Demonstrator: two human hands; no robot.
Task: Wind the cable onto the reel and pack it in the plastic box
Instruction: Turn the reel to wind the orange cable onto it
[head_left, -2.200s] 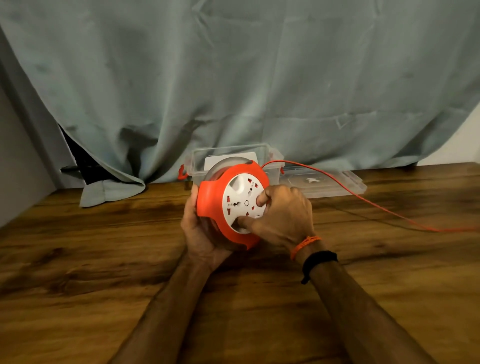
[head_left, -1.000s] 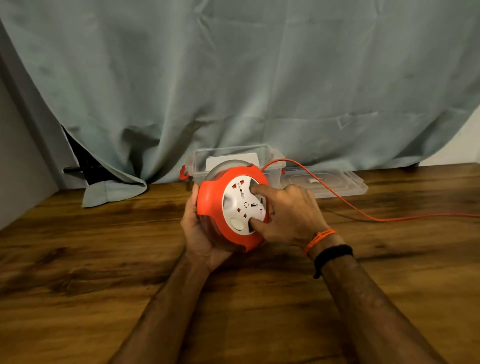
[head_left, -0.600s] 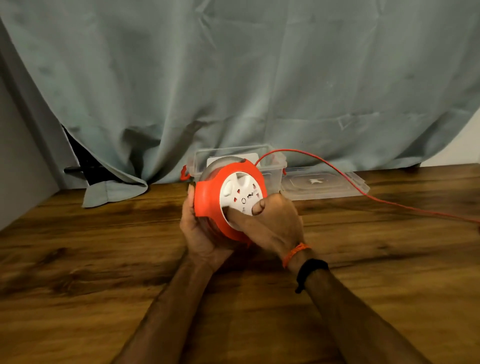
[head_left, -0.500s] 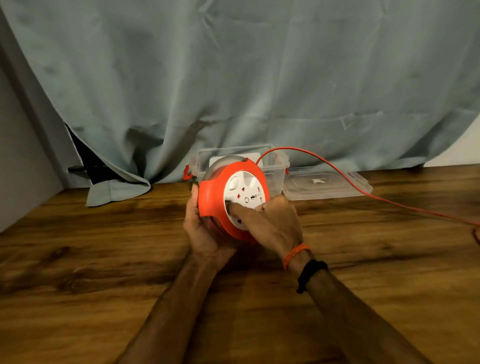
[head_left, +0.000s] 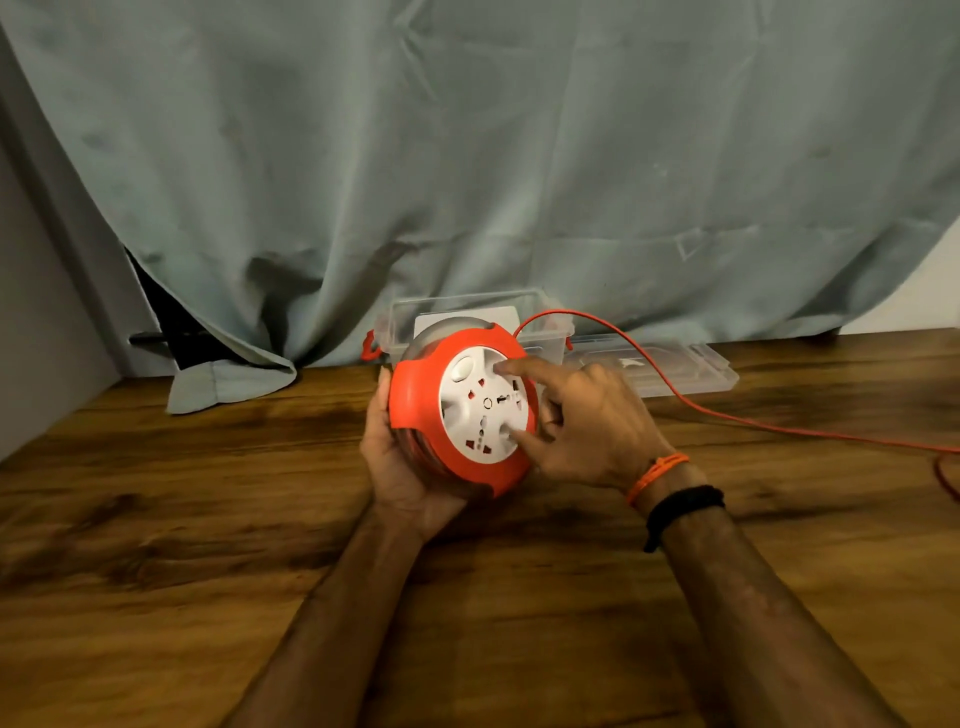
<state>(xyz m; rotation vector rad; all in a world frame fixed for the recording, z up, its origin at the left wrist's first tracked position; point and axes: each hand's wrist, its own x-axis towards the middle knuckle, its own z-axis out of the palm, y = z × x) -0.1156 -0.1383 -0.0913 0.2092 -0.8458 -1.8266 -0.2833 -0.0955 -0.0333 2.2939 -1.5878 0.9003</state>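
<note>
The cable reel (head_left: 462, 410) has a smooth orange plastic casing with a slight sheen and a matt white plastic socket face. The cable (head_left: 727, 415) looks like smooth orange plastic sheathing. The plastic box (head_left: 550, 332) and its lid (head_left: 675, 364) are clear, glossy plastic. The worktop (head_left: 156, 545) shows dark, satin wood grain. The curtain (head_left: 467, 156) is matt grey-green woven cloth, creased.

- The orange cable (head_left: 737, 418) runs off the desk's right edge of view; its far end is cut off.
- The cable reel (head_left: 457, 410) hides the clear plastic box's (head_left: 467, 306) front wall and contents.
- The left hand's (head_left: 400, 467) fingers are behind the reel.
- Socket markings are too small to read.
</note>
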